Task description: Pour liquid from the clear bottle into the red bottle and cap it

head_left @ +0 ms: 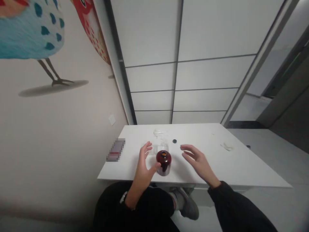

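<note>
Bottle (163,162) of dark red glass stands upright on our white table (241,167), nearer the near edge than the far one, with an orange rim showing at its open mouth. Reading clockwise from the bottle, with 12 o'clock toward the table's far edge, our left hand (144,166) sits at 8 o'clock, open in a wide, loose curve and closed on nothing. Its thumb (157,165) reaches the bottle's side, though we cannot tell whether it touches. Its fingers (147,147) rise just beside a clear glass container (158,149), which stands at 11 o'clock, close behind the bottle. Our right hand (198,159) is at 3 o'clock, also wide open, holding nothing and well apart from the bottle. Its fingertips (182,147) point toward a small dark disc (174,141) at 1 o'clock. A clear scrap (159,132) lies at 12 o'clock near the far edge, and a white scrap (227,147) lies at 3 o'clock, beyond our right hand. At 9 o'clock, on the table's left edge, is a pixelated object (116,150), too blurred to name. A watch (124,197) circles our left wrist.
</note>
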Available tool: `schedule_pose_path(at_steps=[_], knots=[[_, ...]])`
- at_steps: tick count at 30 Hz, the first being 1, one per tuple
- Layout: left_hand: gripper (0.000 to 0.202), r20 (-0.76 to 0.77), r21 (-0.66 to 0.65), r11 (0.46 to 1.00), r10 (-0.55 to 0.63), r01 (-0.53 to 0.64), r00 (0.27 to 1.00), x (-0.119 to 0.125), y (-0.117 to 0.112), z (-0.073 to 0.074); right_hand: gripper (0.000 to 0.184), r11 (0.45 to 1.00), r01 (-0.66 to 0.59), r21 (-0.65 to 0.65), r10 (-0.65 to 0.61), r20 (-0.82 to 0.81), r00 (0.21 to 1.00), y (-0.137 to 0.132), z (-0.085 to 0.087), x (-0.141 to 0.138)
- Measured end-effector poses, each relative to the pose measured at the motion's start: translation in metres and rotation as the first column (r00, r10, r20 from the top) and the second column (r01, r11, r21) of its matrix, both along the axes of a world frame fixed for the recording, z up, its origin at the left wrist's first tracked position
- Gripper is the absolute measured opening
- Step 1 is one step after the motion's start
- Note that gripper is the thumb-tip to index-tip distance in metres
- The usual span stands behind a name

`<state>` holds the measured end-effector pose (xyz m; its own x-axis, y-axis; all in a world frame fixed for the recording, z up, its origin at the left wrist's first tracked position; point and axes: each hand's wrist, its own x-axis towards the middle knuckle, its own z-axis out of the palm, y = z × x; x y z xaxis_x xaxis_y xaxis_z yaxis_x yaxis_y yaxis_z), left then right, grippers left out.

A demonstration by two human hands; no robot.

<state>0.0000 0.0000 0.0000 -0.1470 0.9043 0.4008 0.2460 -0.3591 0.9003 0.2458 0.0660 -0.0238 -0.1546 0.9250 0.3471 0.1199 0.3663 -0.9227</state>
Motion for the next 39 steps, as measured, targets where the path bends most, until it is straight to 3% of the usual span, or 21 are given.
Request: schedule_pose_path(at_steps=[2, 4, 7, 10, 15, 20, 25, 31, 39], knots=[[0.102, 0.012, -0.004, 0.999, 0.042, -0.042, 0.999, 0.006, 0.009, -0.045, 0.053, 0.996, -0.053, -0.075, 0.056, 0.040, 0.998, 0.029, -0.041, -0.012], [0.112, 0.014, -0.013, 1.000, 0.014, -0.013, 1.000, 0.009, 0.010, -0.079, 0.076, 0.984, -0.126, -0.124, 0.136, 0.080, 0.987, 0.051, -0.071, -0.021], [0.122, -0.021, -0.103, 0.991, -0.090, 0.087, 0.996, 0.011, 0.008, -0.103, 0.108, 0.960, -0.231, -0.156, 0.251, 0.126, 0.960, 0.074, -0.094, -0.035], [0.121, -0.037, -0.257, 0.962, -0.108, 0.094, 0.993, 0.011, 0.012, -0.113, 0.118, 0.944, -0.288, -0.162, 0.310, 0.128, 0.942, 0.088, -0.099, -0.047], [0.108, -0.046, -0.380, 0.922, -0.095, 0.070, 0.994, 0.010, 0.022, -0.119, 0.094, 0.947, -0.261, -0.186, 0.279, 0.073, 0.958, 0.092, -0.094, -0.054], [0.093, -0.077, -0.389, 0.921, -0.068, 0.033, 0.995, 0.013, 0.023, -0.109, 0.071, 0.962, -0.200, -0.188, 0.212, 0.046, 0.976, 0.082, -0.082, -0.035], [0.089, -0.083, -0.367, 0.930, -0.069, 0.034, 0.994, 0.013, 0.024, -0.105, 0.066, 0.986, -0.083, -0.142, 0.093, 0.067, 0.993, 0.061, -0.068, 0.002], [0.092, -0.073, -0.344, 0.937, -0.089, 0.058, 0.993, 0.012, 0.028, -0.107, 0.064, 0.999, -0.041, 0.030, 0.037, 0.126, 0.991, 0.029, -0.038, 0.038], [0.093, -0.042, -0.333, 0.938, -0.116, 0.096, 0.992, 0.012, 0.028, -0.105, 0.067, 0.986, -0.057, 0.154, 0.004, 0.323, 0.946, 0.012, -0.004, 0.038]])
